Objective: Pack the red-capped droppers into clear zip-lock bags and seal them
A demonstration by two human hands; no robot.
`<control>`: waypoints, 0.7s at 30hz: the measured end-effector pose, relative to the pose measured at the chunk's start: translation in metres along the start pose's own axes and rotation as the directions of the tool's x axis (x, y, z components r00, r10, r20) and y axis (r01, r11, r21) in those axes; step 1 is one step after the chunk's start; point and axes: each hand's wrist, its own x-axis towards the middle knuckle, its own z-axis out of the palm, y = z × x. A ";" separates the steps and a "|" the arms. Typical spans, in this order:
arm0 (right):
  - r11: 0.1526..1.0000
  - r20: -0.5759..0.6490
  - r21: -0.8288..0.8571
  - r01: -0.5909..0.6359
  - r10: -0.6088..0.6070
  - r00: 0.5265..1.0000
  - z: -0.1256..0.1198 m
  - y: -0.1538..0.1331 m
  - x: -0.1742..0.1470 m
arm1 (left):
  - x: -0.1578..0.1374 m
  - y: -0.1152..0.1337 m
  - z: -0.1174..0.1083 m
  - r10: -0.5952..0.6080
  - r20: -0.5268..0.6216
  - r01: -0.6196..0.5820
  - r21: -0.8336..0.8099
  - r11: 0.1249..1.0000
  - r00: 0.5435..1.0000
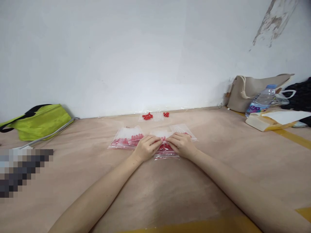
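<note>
A clear zip-lock bag with small red pieces inside lies flat in front of me, its red-lined seal edge toward me. My left hand rests on its left side, fingers bent together at the red pieces. From the right, my right hand does the same, its fingertips close to those of the left. My fingers partly hide the pieces. Left of my hands lie overlapping bags with rows of red pieces. Another bag with red pieces lies partly behind my right hand.
Near the wall, loose-looking red pieces and a smaller red group lie on or beside clear bags. A yellow-green pouch and grey cable are at left. At right stand a beige bag, a bottle and a tissue pack.
</note>
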 end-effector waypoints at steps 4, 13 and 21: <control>0.999 0.024 0.009 0.034 -0.034 0.999 -0.002 -0.006 0.004 | 0.001 0.003 0.003 0.027 -0.016 -0.026 0.033 0.999 1.000; 1.000 0.034 0.012 0.028 -0.028 0.999 -0.002 -0.013 0.003 | 0.001 0.001 -0.003 0.153 0.077 -0.162 0.141 0.977 0.985; 0.999 0.004 0.042 -0.010 0.010 1.000 -0.005 -0.010 0.002 | -0.004 -0.012 -0.014 0.227 0.056 -0.234 0.217 0.948 0.972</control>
